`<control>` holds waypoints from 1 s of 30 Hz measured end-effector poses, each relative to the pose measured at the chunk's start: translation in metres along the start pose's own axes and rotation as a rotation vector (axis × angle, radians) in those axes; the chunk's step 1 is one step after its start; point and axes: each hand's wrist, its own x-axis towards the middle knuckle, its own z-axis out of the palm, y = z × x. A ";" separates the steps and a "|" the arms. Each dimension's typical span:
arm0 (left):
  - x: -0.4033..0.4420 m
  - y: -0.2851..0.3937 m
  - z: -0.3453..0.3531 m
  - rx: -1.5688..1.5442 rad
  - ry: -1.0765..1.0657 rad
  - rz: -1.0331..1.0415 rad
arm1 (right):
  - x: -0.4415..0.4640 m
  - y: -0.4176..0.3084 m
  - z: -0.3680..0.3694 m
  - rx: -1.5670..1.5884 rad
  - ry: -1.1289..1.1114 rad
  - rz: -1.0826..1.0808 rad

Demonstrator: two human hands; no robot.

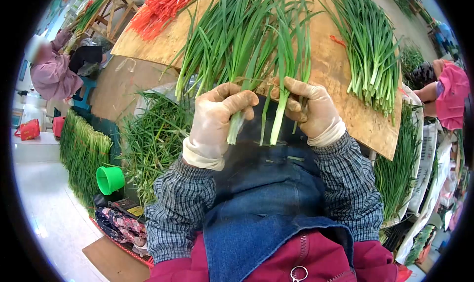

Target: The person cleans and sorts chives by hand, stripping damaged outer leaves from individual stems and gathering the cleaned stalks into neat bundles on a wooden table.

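My left hand [219, 119], in a pale, stained glove, is closed around a few garlic chives [235, 126], their whitish stem ends pointing down toward me. Opposite it, my gloved right hand [312, 106] pinches another garlic chive stalk [280, 116] between thumb and fingers. A thin, dry-looking strip [256, 80] stretches between the two hands. Long green leaves from the held stalks lie out over the wooden board [326, 50]. Beyond my left hand, a loose pile of garlic chives [212, 45] spreads across the board.
Orange-red ties [160, 8] lie at the board's far left, and a chive bunch [370, 55] lies right. Leaf trimmings [155, 129] heap up left, near a green cup [110, 180] and standing chives [84, 148]. One person [54, 72] sits left; another [449, 92] is right.
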 end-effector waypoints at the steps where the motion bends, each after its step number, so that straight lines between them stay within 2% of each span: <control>1: -0.001 0.000 0.000 0.029 -0.003 -0.001 | -0.001 -0.001 -0.002 0.016 -0.009 -0.004; 7: -0.006 -0.003 0.017 0.076 -0.139 -0.126 | -0.005 0.000 0.001 0.025 0.023 0.002; 9: -0.003 -0.009 0.020 0.060 -0.164 -0.120 | -0.006 0.002 -0.003 -0.017 -0.031 -0.013; 10: -0.002 -0.010 0.023 0.053 -0.177 -0.116 | -0.007 0.002 -0.002 -0.053 0.023 -0.028; 12: 0.001 -0.006 0.027 0.128 -0.088 -0.074 | -0.011 0.001 0.006 -0.123 0.135 -0.057; 14: 0.007 -0.008 0.028 0.181 -0.027 -0.030 | -0.015 0.001 0.007 -0.212 0.130 -0.093; 18: 0.018 -0.015 0.028 0.199 -0.031 0.080 | -0.014 0.005 0.000 -0.321 0.129 -0.080; 22: 0.025 -0.007 0.033 0.445 0.028 0.126 | -0.020 0.002 0.005 -0.325 0.144 -0.096; 26: 0.039 0.003 0.032 0.402 -0.022 0.276 | -0.021 0.002 0.001 -0.336 0.149 -0.091; 28: 0.034 0.018 0.031 0.472 0.073 0.413 | -0.021 0.000 0.000 -0.321 0.160 -0.078; 29: 0.022 0.036 0.027 0.435 0.182 0.360 | -0.022 -0.002 0.000 -0.297 0.166 -0.066; 30: 0.009 0.050 0.016 0.374 0.275 0.472 | -0.023 -0.004 -0.002 -0.269 0.173 -0.055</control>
